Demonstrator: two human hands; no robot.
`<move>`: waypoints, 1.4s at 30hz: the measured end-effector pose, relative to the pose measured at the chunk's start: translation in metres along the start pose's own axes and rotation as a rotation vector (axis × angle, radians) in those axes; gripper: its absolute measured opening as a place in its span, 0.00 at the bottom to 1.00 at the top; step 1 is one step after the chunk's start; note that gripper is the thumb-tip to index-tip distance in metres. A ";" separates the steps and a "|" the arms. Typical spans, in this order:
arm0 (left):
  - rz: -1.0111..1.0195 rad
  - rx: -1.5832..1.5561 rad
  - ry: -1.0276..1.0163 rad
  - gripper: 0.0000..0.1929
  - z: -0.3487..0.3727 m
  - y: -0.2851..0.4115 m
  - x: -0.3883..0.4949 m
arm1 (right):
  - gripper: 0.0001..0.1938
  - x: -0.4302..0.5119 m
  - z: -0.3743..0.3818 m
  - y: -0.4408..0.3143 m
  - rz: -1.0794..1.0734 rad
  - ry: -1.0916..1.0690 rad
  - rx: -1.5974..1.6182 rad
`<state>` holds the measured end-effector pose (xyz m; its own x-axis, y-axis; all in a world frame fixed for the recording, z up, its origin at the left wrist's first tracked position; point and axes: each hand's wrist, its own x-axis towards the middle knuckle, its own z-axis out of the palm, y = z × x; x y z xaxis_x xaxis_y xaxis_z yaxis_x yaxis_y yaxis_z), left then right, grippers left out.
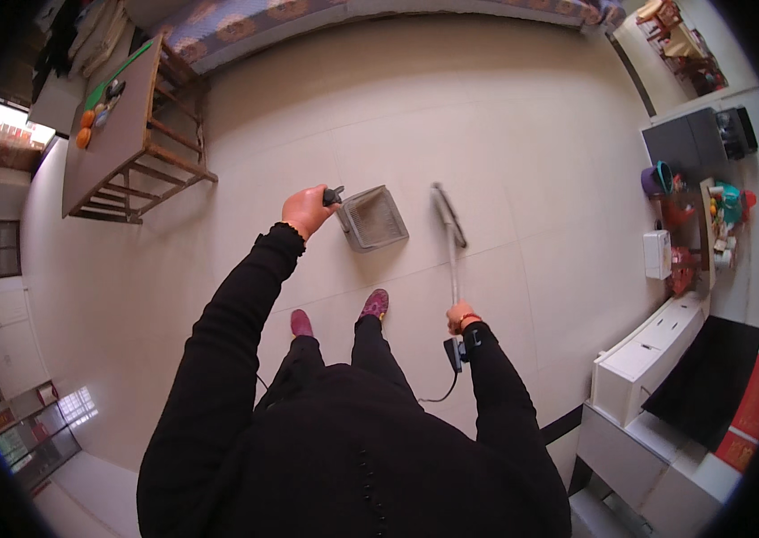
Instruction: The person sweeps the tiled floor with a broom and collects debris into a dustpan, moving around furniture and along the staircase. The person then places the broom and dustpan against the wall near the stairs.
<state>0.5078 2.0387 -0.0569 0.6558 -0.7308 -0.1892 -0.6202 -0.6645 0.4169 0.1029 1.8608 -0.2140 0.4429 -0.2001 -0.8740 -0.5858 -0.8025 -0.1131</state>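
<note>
My left hand (309, 210) is closed around the dark handle end of a long-handled grey dustpan (377, 220). The pan lies below it by the floor, with its ribbed inside facing up. In my right hand (461, 316) is the pale stick of a broom (452, 265). Its narrow dark head (448, 214) is blurred and lies at floor level to the right of the dustpan, apart from it. A small dark device (455, 353) with a cable sits at my right wrist.
A wooden table (117, 141) with slatted sides stands at the left, bearing a green fly swatter (98, 94) and orange fruit (86, 128). A white low cabinet (648, 346) and a white bin-like box (657, 254) line the right side. A cloth-covered bed or bench (272, 20) spans the far edge.
</note>
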 end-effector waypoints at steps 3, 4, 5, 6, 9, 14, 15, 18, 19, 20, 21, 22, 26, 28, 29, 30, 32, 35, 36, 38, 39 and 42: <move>0.025 0.016 0.003 0.16 -0.001 0.006 0.001 | 0.18 -0.053 -0.010 -0.002 0.342 -0.114 1.407; 0.030 0.026 0.006 0.16 -0.001 0.007 -0.001 | 0.23 -0.072 -0.024 0.012 0.319 -0.211 1.479; 0.032 0.042 0.008 0.16 -0.002 0.007 -0.003 | 0.19 -0.102 -0.025 0.022 0.185 0.031 1.538; 0.021 0.019 -0.009 0.17 -0.002 0.007 -0.006 | 0.17 -0.124 -0.025 0.029 0.201 0.029 1.514; 0.011 0.012 -0.021 0.17 -0.003 0.002 -0.017 | 0.12 -0.171 -0.009 0.033 0.242 0.082 1.546; 0.072 -0.011 -0.062 0.16 -0.004 -0.002 -0.035 | 0.05 -0.193 0.059 0.014 0.557 0.270 1.538; 0.085 -0.010 -0.077 0.16 -0.004 -0.004 -0.042 | 0.07 -0.191 0.072 0.012 0.548 0.297 1.441; 0.141 0.016 -0.097 0.16 -0.014 -0.014 -0.068 | 0.08 -0.165 0.103 -0.001 0.569 0.282 1.455; 0.162 0.024 -0.096 0.16 -0.017 -0.017 -0.078 | 0.09 -0.153 0.114 -0.004 0.579 0.244 1.426; 0.194 0.036 -0.103 0.16 -0.022 -0.023 -0.087 | 0.09 -0.140 0.126 -0.012 0.768 0.300 1.705; 0.226 0.047 -0.106 0.16 -0.027 -0.031 -0.096 | 0.09 -0.127 0.138 -0.020 0.771 0.254 1.607; 0.258 0.058 -0.107 0.16 -0.030 -0.039 -0.106 | 0.08 -0.116 0.153 -0.029 0.780 0.188 1.565; 0.330 0.091 -0.140 0.17 -0.036 -0.062 -0.138 | 0.13 -0.082 0.214 -0.110 0.141 -0.008 -0.086; 0.326 0.090 -0.159 0.16 -0.032 -0.061 -0.145 | 0.06 -0.100 0.224 -0.135 0.129 -0.040 0.300; 0.325 0.086 -0.168 0.15 -0.030 -0.059 -0.147 | 0.03 -0.113 0.221 -0.144 0.214 0.033 0.806; 0.306 0.092 -0.153 0.16 -0.029 -0.056 -0.148 | 0.03 -0.130 0.213 -0.151 0.294 0.021 1.294; 0.316 0.069 -0.162 0.16 -0.027 -0.050 -0.148 | 0.02 -0.170 0.185 -0.142 0.296 -0.026 1.730; 0.366 0.058 -0.173 0.17 -0.024 -0.037 -0.147 | 0.06 -0.228 0.165 -0.140 0.187 0.004 1.836; 0.385 0.068 -0.186 0.17 -0.023 -0.031 -0.148 | 0.08 -0.244 0.168 -0.142 0.198 0.057 1.843; 0.439 0.116 -0.218 0.17 -0.018 -0.015 -0.149 | 0.11 -0.267 0.182 -0.143 0.233 0.157 1.877; 0.481 0.072 -0.226 0.17 -0.013 -0.003 -0.151 | 0.07 -0.277 0.194 -0.141 0.265 0.209 1.894; 0.607 -0.006 -0.212 0.18 0.004 0.033 -0.158 | 0.04 -0.302 0.233 -0.122 0.364 0.326 1.901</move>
<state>0.3821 2.1311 -0.0163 0.0885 -0.9921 -0.0894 -0.8514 -0.1219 0.5101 -0.1176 2.1505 -0.0463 0.1102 -0.4459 -0.8883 -0.4123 0.7927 -0.4491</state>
